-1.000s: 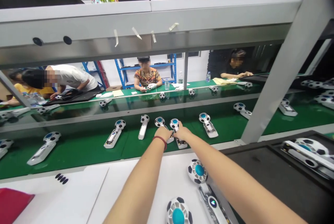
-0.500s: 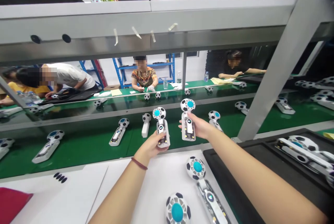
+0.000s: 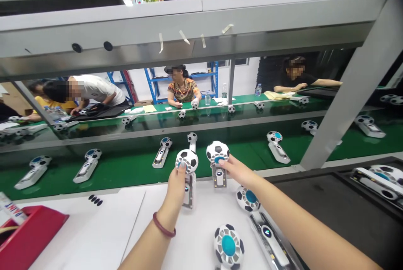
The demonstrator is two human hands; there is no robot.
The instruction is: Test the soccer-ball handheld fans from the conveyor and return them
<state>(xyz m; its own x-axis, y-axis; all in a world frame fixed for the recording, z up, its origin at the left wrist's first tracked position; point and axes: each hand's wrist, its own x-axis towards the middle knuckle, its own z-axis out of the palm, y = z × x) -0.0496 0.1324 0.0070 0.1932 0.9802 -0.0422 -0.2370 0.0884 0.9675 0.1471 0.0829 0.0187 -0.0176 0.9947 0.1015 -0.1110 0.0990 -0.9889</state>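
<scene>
My left hand [image 3: 176, 184] is closed around the ball head of a handheld device with a soccer-ball head [image 3: 189, 158], its thumb on the blue disc. The clear-fronted handle hangs down below the hand. In my right hand [image 3: 237, 169] is a second soccer-ball device [image 3: 218, 149], gripped at the head with the thumb at its blue disc and the handle pointing down. Both are above the near edge of the white work surface [image 3: 201, 228]. Below them lie another soccer-ball device [image 3: 267, 232] with a lit display and one [image 3: 228, 245] cut off by the frame's bottom.
Beyond the surface runs a green conveyor [image 3: 119, 177] carrying several similar devices. A black tray [image 3: 302, 203] is on the right, a red box [image 3: 34, 232] on the left. Overhead is a shelf beam [image 3: 141, 26]; a slanted post [image 3: 340, 93] stands right. Several people sit opposite.
Both hands have shifted their grip from the handles to the ball heads. The two devices have come closer and tilted, ball heads toward me. The view has swung slightly left.
</scene>
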